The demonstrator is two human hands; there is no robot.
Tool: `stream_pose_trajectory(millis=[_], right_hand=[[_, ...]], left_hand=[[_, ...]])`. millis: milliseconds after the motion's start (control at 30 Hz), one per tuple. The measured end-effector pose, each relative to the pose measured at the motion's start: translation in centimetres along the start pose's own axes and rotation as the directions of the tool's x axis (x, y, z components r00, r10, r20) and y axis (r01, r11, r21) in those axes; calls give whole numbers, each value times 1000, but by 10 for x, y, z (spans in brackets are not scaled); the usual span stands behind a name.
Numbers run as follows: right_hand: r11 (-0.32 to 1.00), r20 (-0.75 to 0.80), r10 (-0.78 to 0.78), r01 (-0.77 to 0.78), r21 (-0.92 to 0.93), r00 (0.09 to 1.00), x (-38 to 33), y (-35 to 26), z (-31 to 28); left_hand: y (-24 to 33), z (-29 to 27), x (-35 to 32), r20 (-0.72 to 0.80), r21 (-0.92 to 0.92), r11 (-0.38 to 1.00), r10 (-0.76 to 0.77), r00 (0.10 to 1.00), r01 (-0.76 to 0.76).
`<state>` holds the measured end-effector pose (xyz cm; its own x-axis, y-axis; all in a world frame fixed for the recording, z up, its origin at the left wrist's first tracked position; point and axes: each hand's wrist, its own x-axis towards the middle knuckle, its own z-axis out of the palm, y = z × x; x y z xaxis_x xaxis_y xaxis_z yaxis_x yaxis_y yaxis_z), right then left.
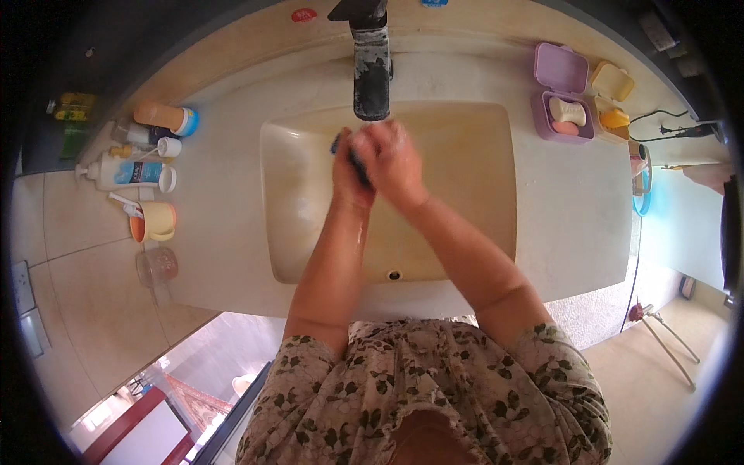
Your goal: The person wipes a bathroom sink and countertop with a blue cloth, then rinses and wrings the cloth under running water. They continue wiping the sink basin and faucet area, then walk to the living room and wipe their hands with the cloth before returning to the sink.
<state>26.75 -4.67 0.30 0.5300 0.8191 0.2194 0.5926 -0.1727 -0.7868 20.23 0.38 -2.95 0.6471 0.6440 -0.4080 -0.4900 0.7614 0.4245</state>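
Both of my hands are together just under the spout of the black faucet [372,81], over the cream sink basin [469,182]. A small dark, bluish-black thing [357,166] shows between them. Its kind cannot be made out, as my fingers cover most of it. My left hand [349,180] is closed round it from the left and below. On top lies my right hand [394,161], its bent fingers pressed against the thing and the other hand. The skin of my left forearm looks wet.
Left on the counter stand a white pump bottle [124,172], an orange bottle [161,116] and a yellow cup [160,222] with toothbrushes. A purple soap box [547,133] with soap bars lies open at the right, beside a yellow soap box [611,128]. A dark cable [673,130] runs behind.
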Motion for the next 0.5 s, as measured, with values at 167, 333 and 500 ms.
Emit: stream_pose_trajectory(millis=[167,333,500], right_hand=[[965,27,210,-212,154,977,11,14,6],[394,337,450,-523,756,827,26,54,-8],[284,467,334,-560,779,819,24,58,-28]], left_hand=[[-9,27,-10,-231,122,987,129,964,-103],[-10,47,-13,-134,239,969,100,986,-66],[9,20,-5,57,449,872,188,980,-193]])
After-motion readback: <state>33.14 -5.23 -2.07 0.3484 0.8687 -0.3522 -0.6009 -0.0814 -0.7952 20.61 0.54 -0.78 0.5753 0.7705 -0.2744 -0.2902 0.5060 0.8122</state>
